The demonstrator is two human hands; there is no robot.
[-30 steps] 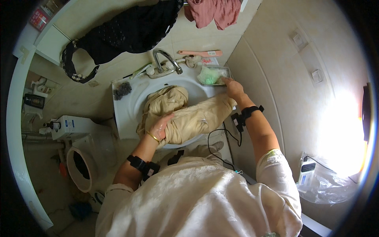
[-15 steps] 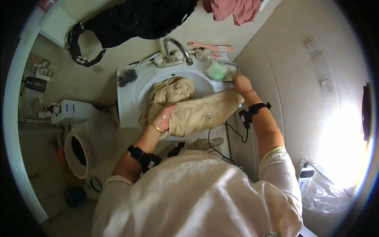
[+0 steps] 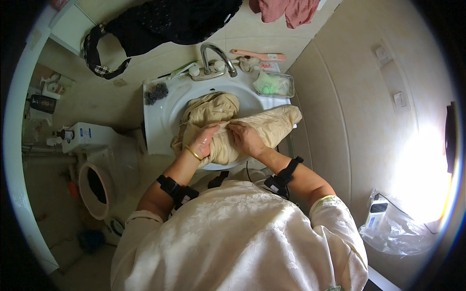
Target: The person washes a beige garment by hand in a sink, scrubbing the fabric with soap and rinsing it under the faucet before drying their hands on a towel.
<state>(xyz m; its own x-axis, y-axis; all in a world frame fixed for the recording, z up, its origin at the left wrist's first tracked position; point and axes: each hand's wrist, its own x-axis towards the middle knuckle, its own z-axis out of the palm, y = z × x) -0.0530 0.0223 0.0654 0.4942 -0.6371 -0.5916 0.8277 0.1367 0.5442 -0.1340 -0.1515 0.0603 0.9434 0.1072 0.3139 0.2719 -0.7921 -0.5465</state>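
Note:
A bunched khaki garment (image 3: 272, 127) fills much of the white washbasin (image 3: 154, 127), one long part of it stretched over the near rim toward the right. My left hand (image 3: 205, 139) is closed on its near middle, the palm wet. Right beside it, my right hand (image 3: 246, 139) has its fingers bent and pinched on the same cloth; whether anything small is under those fingers is hidden. To the right of the basin bowl, a clear soap dish (image 3: 287, 88) holds a pale green mesh or sponge (image 3: 268, 84).
A chrome faucet (image 3: 209, 56) arches over the basin's back. Behind it lies a pink-handled brush (image 3: 257, 55). A dark scrubbing pad (image 3: 156, 93) sits at the left corner. Black clothing (image 3: 165, 22) hangs above. The toilet (image 3: 94, 179) stands left, a tiled wall right.
My right hand has left the soap dish and moved left and nearer, onto the garment beside my left hand. My left hand has stayed nearly in place on the cloth.

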